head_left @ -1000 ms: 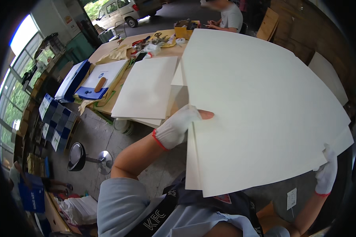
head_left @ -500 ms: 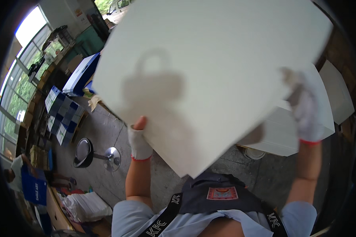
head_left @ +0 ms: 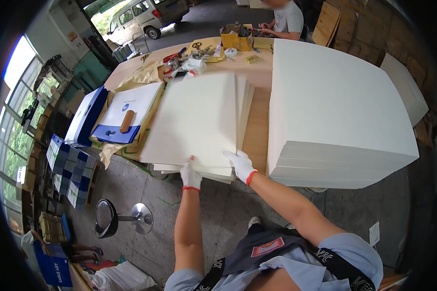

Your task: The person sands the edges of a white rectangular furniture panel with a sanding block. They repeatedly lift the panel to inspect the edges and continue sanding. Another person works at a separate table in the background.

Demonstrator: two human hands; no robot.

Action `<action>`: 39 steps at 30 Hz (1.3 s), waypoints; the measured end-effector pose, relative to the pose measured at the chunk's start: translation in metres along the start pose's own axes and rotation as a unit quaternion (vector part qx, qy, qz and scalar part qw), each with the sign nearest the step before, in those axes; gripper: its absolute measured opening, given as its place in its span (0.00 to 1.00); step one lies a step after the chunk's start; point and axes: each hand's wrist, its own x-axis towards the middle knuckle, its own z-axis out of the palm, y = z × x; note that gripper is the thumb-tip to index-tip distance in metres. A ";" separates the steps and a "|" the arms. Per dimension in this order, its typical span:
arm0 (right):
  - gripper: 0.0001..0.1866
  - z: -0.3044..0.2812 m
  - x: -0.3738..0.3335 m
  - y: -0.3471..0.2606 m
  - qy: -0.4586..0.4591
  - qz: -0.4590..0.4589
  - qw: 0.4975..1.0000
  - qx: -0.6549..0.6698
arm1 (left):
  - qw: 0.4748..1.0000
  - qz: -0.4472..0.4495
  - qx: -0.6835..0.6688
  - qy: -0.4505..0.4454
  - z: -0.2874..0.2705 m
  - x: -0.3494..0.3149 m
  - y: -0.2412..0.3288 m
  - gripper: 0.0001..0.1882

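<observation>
A large white sheet of paper or board lies on a smaller, uneven pile of white sheets on the table, its left side slightly blurred. My left hand, in a white glove with a bare thumb tip, grips the sheet's near edge with the thumb on top. At its near right corner, my gloved right hand holds the edge; the fingers beneath are partly hidden. A tall stack of white sheets stands to the right of both hands.
Left of the pile lie blue-and-white folders with a brown wooden block on top. Scissors, tape and a yellow box sit farther back. A person sits beyond the table. A round stool lies toppled on the floor.
The white sheet, held up high before, has come down onto the smaller pile to the left. My right hand has swung left from the tall stack. The table has come into view.
</observation>
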 end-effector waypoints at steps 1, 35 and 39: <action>0.24 -0.003 0.011 0.015 0.015 0.006 1.000 0.009 | 0.998 -0.038 -0.009 0.052 0.005 0.000 -0.011 0.10; 0.40 -0.512 -0.298 -0.186 0.469 -0.128 0.740 -0.464 | 0.299 0.431 0.535 -0.663 0.506 -0.449 -0.065 0.15; 0.35 -0.508 -0.298 -0.200 0.417 -0.161 0.684 -0.577 | 0.357 0.352 0.536 -0.679 0.509 -0.441 -0.086 0.15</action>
